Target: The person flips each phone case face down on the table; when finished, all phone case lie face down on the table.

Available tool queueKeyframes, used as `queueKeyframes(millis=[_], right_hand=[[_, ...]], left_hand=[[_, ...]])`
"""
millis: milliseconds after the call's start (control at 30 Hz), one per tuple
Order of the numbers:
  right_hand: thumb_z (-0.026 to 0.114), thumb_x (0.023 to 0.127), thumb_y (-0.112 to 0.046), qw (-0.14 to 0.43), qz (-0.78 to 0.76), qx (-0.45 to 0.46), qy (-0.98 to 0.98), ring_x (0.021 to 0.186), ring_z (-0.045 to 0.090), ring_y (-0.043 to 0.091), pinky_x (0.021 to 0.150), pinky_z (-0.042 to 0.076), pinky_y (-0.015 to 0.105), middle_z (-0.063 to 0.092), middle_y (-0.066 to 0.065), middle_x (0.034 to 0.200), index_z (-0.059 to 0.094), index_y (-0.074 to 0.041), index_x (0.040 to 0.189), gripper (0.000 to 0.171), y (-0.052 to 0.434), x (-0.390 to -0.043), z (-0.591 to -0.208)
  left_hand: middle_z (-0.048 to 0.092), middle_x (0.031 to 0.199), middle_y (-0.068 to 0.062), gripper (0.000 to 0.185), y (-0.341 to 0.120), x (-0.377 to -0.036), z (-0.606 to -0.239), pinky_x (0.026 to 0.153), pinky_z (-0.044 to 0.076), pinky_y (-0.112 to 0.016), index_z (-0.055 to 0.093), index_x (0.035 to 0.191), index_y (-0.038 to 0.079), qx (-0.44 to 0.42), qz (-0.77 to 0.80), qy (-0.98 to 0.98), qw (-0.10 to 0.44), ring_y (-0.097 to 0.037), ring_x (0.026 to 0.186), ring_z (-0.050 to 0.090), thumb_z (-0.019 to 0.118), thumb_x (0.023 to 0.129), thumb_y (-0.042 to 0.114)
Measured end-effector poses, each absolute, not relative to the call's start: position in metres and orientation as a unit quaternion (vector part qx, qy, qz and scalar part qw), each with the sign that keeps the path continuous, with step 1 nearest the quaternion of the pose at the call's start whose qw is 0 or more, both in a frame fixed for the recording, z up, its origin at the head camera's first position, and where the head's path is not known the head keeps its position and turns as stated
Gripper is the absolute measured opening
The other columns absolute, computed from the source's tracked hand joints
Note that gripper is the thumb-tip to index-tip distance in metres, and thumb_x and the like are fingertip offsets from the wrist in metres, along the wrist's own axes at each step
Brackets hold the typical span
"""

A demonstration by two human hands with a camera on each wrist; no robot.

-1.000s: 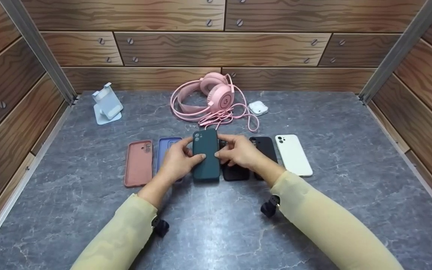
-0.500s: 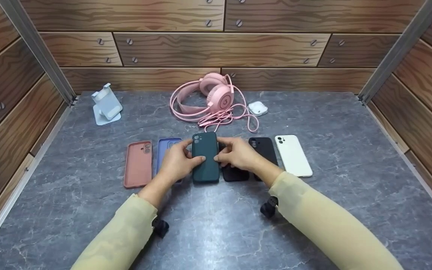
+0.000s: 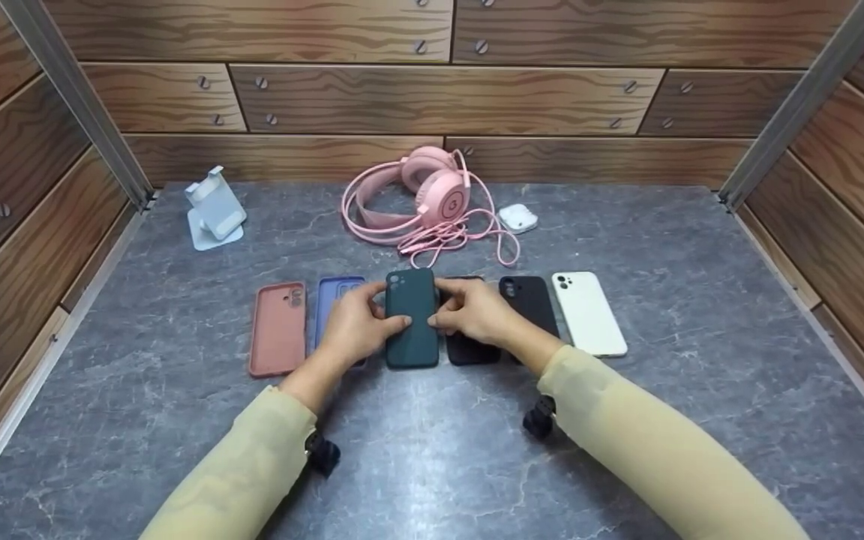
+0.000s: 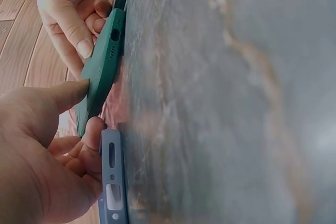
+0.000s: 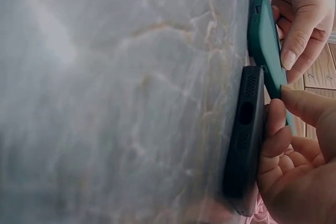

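A dark green phone case is held in the middle of a row of cases, its back and camera holes facing up. My left hand pinches its left long edge, thumb on the back. On the opposite edge my right hand grips it the same way. Both wrist views show the lower end of the green case at the tabletop, the rest tilted slightly up. A blue case lies partly under my left hand. Beneath my right hand is a black case, partly hidden.
A pink case ends the row on the left; another black case and a white one lie on the right. Behind stand pink headphones with coiled cable, a small white case and a light blue stand.
Both hands have lowered the green case toward the tabletop, its top end coming down and nearer to me. The grip is the same; the other cases have stayed put.
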State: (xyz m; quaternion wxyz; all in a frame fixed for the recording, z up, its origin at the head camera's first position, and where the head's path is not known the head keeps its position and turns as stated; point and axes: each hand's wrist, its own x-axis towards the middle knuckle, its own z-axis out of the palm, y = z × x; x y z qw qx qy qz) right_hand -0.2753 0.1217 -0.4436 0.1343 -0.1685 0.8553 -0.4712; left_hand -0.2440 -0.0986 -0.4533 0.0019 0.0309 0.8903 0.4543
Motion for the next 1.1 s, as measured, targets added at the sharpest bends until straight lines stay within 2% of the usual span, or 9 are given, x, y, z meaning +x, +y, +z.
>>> queueKeyframes(millis=[500, 800, 1100], right_hand=[[0.083, 0.091, -0.010, 0.132, -0.466, -0.168, 0.858, 0.066, 0.062, 0.010, 0.061, 0.049, 0.023, 0.071, 0.001, 0.079, 0.052, 0.003, 0.154, 0.071, 0.1247, -0.2759, -0.4489], [0.082, 0.093, -0.011, 0.137, -0.435, -0.173, 0.873, 0.066, 0.059, 0.009, 0.061, 0.045, 0.023, 0.067, -0.004, 0.076, 0.053, 0.002, 0.153, 0.068, 0.1235, -0.2777, -0.4492], [0.081, 0.093, -0.011, 0.143, -0.419, -0.172, 0.880, 0.065, 0.055, 0.007, 0.062, 0.043, 0.023, 0.065, -0.006, 0.076, 0.054, 0.002, 0.152, 0.066, 0.1230, -0.2774, -0.4492]], left_hand=[[0.067, 0.089, -0.007, 0.068, -0.1010, -0.2470, -0.4574, 0.069, 0.053, -0.036, 0.061, 0.147, 0.000, 0.034, 0.445, 0.895, 0.005, -0.020, 0.078, 0.062, 0.089, 0.089, 0.023], [0.064, 0.085, -0.005, 0.064, -0.0994, -0.2485, -0.4584, 0.070, 0.049, -0.035, 0.064, 0.143, -0.002, 0.037, 0.429, 0.902, 0.009, -0.019, 0.075, 0.058, 0.088, 0.090, 0.023], [0.064, 0.088, -0.005, 0.064, -0.0981, -0.2478, -0.4572, 0.075, 0.049, -0.036, 0.064, 0.143, -0.003, 0.024, 0.421, 0.906, 0.025, -0.020, 0.079, 0.058, 0.088, 0.090, 0.023]])
